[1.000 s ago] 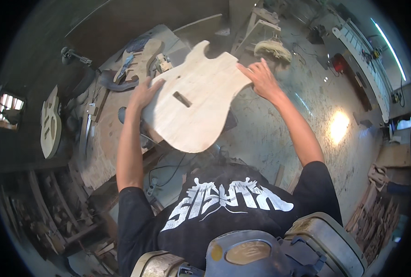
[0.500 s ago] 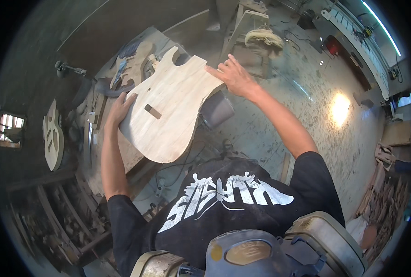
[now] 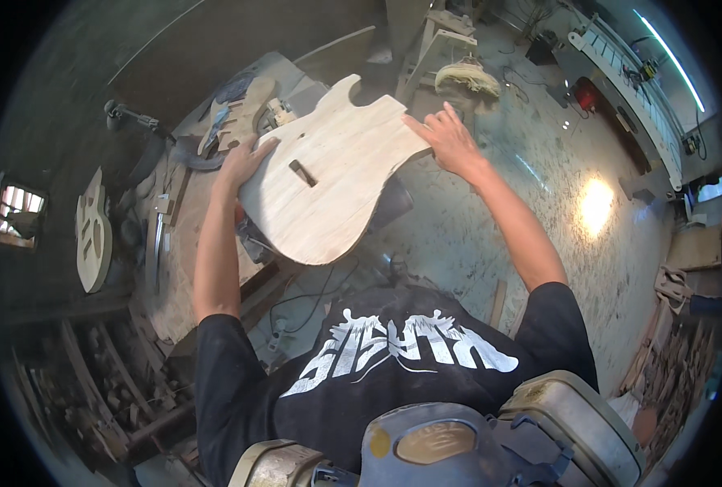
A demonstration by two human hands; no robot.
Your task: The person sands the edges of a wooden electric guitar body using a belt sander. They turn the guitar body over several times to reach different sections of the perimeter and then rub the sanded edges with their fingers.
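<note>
Between my two hands is a pale, unpainted wooden guitar body [image 3: 336, 174], its broad face up, with a slot cut near the middle and two curved horns at the far end. My left hand [image 3: 245, 165] is closed on its left edge. On the far right, my right hand [image 3: 452, 142] grips the body near the squared end between the horns, thumb on the face and part of the fingers hidden. A grey cylindrical container [image 3: 395, 201] shows partly behind its right edge. Below the left edge, a dark object with a bit of red [image 3: 253, 241] is mostly covered.
The workbench [image 3: 198, 272] on the left bears another pale guitar body [image 3: 247, 109] and a jointed arm [image 3: 133, 120]. One more body [image 3: 94, 235] is upright at far left. A stool [image 3: 466, 81] stands beyond; cables [image 3: 300, 304] trail across the floor. Wood pieces [image 3: 681, 390] are piled right.
Both hands have carried the guitar body to the right and slightly farther away. More of the bench and the dark object with red now show at its left edge.
</note>
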